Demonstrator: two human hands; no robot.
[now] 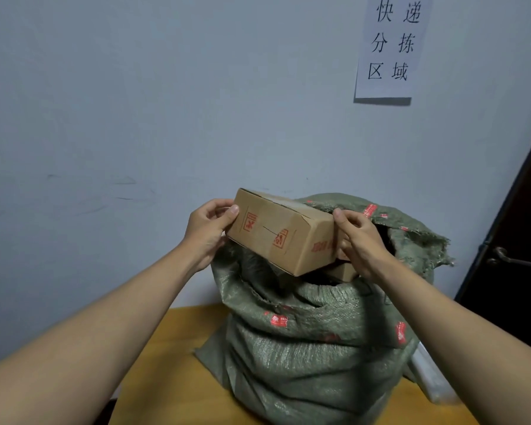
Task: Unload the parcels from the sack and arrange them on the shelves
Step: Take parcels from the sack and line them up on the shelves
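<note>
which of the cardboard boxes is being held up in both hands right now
The larger cardboard box with red stamps, gripped at its ends by the left hand and right hand above the sack. The other box sits in the sack's mouth.

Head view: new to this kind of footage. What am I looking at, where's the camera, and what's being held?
There is no robot here. The one picture comes from a wide-angle camera worn on a person's head, looking forward and down, so the two bare forearms reaching in from the bottom are the wearer's own.

The left hand and right hand grip the two ends of a cardboard box, a parcel with red stamps. It is tilted and held above the open mouth of a green woven sack. Another box shows inside the mouth.

The sack stands on a wooden table against a pale wall. A paper sign with printed characters hangs on the wall, and a dark door with a handle is at the right edge. No shelves are in view.
</note>
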